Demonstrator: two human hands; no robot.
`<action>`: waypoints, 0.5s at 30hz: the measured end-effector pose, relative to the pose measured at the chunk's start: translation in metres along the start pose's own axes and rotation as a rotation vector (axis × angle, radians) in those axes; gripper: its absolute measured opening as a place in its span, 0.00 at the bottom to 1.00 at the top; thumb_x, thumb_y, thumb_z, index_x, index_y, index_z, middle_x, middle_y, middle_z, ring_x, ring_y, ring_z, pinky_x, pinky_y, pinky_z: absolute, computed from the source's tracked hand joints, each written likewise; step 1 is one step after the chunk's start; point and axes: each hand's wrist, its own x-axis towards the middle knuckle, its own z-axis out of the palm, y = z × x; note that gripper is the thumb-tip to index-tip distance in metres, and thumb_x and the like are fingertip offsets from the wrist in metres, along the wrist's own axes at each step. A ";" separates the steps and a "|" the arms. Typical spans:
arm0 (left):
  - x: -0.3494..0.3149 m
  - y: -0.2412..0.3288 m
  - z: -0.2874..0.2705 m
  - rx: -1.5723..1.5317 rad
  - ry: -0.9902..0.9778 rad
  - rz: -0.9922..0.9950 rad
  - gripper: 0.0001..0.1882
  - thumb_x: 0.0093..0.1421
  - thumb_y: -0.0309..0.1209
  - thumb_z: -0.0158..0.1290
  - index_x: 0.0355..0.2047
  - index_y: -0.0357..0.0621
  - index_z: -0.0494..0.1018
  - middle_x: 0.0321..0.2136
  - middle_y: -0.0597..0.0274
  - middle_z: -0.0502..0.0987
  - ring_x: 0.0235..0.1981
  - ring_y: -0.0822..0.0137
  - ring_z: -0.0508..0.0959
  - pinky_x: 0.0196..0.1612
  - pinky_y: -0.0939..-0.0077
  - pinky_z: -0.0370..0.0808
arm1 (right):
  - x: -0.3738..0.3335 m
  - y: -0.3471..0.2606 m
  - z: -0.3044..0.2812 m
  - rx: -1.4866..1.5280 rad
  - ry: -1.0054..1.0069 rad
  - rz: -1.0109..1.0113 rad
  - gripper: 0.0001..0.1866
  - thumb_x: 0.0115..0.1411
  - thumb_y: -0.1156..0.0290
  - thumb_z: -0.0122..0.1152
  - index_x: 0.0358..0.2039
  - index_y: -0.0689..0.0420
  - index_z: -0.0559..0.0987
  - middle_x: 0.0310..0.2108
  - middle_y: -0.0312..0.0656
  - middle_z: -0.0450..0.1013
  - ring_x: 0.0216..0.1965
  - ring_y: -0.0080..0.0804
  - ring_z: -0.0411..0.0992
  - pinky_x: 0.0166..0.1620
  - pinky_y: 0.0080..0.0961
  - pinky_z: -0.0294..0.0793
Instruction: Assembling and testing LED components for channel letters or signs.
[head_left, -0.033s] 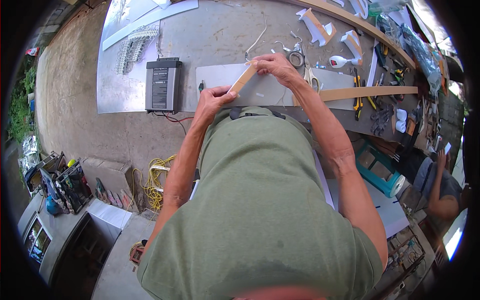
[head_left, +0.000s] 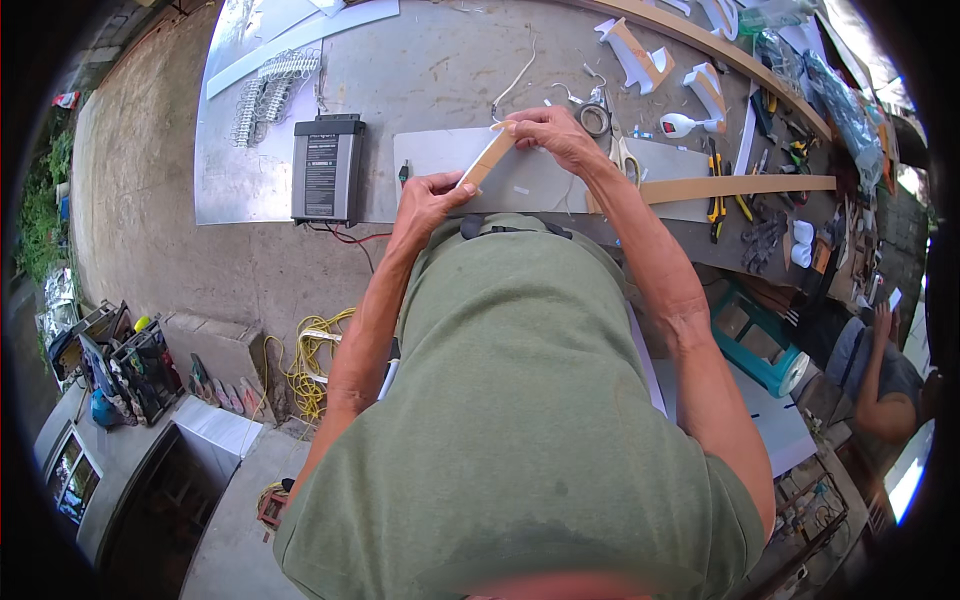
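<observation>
Between my two hands I hold a short strip [head_left: 489,161], tan on its face with a white edge, tilted over the near part of the workbench. My left hand [head_left: 434,201] pinches its lower end. At the upper end, the thumb and fingers of my right hand [head_left: 552,135] grip it. Beneath lies a flat grey sheet [head_left: 425,150]. A pair of scissors [head_left: 625,160] rests just right of my right hand. A long tan strip [head_left: 740,187] stretches along the bench to the right.
Left on the metal bench [head_left: 400,60] stands a dark power supply box [head_left: 328,170] with wires. Several cut white-and-tan pieces [head_left: 637,55] lie at the back right. Pliers [head_left: 716,190] and other tools crowd the right side. A teal stool [head_left: 750,340] and a person [head_left: 880,375] are at the right.
Hardly anything differs. Both hands keep their hold on the short strip in nearly the same place, and the view has shifted very slightly.
</observation>
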 end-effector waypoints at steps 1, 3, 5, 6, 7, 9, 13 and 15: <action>-0.001 0.004 0.004 0.138 0.050 0.016 0.26 0.58 0.37 0.67 0.51 0.28 0.80 0.43 0.48 0.85 0.44 0.67 0.83 0.47 0.73 0.79 | 0.002 0.001 -0.001 -0.004 -0.001 -0.003 0.20 0.57 0.68 0.70 0.46 0.70 0.84 0.41 0.48 0.81 0.40 0.30 0.76 0.45 0.24 0.77; -0.005 0.009 0.014 0.391 0.156 0.057 0.28 0.55 0.41 0.68 0.49 0.32 0.82 0.38 0.44 0.86 0.38 0.61 0.86 0.45 0.69 0.79 | 0.004 0.003 0.000 -0.012 -0.005 -0.004 0.21 0.57 0.68 0.70 0.46 0.71 0.84 0.42 0.48 0.81 0.40 0.31 0.76 0.46 0.25 0.77; -0.005 0.004 0.018 0.537 0.222 0.188 0.26 0.55 0.41 0.68 0.48 0.34 0.82 0.36 0.43 0.85 0.36 0.58 0.86 0.44 0.67 0.80 | 0.005 0.004 0.002 -0.057 0.014 -0.005 0.21 0.57 0.68 0.69 0.47 0.72 0.83 0.42 0.48 0.81 0.41 0.31 0.76 0.46 0.25 0.77; -0.004 0.002 0.020 0.687 0.281 0.320 0.24 0.55 0.40 0.67 0.48 0.36 0.83 0.34 0.43 0.85 0.34 0.56 0.86 0.43 0.65 0.80 | 0.005 0.004 0.002 -0.061 0.009 -0.004 0.21 0.57 0.68 0.69 0.47 0.72 0.83 0.42 0.48 0.81 0.41 0.31 0.76 0.46 0.25 0.77; -0.004 0.007 0.021 0.683 0.284 0.318 0.24 0.55 0.40 0.67 0.48 0.36 0.83 0.34 0.43 0.85 0.34 0.56 0.86 0.43 0.65 0.80 | 0.006 0.005 0.002 -0.058 0.013 0.001 0.22 0.57 0.68 0.69 0.47 0.72 0.83 0.42 0.48 0.81 0.40 0.31 0.77 0.45 0.24 0.77; 0.000 0.016 0.023 0.501 0.220 0.174 0.21 0.56 0.38 0.65 0.46 0.37 0.83 0.32 0.43 0.85 0.33 0.53 0.85 0.41 0.64 0.80 | 0.008 0.007 0.002 -0.057 0.015 0.009 0.22 0.57 0.69 0.69 0.47 0.73 0.83 0.41 0.49 0.81 0.40 0.31 0.77 0.44 0.24 0.78; 0.007 0.024 0.030 0.550 0.280 0.333 0.20 0.57 0.36 0.64 0.47 0.37 0.83 0.30 0.45 0.85 0.32 0.54 0.86 0.40 0.65 0.80 | 0.015 0.006 0.001 -0.105 0.020 0.032 0.23 0.56 0.68 0.68 0.47 0.74 0.82 0.40 0.49 0.81 0.37 0.32 0.78 0.43 0.24 0.79; 0.010 0.035 0.029 0.594 0.155 0.191 0.19 0.59 0.34 0.64 0.50 0.41 0.83 0.31 0.51 0.87 0.32 0.65 0.87 0.40 0.71 0.81 | 0.016 0.007 0.000 -0.116 0.019 0.047 0.23 0.56 0.68 0.68 0.47 0.74 0.82 0.39 0.49 0.81 0.36 0.32 0.78 0.43 0.23 0.79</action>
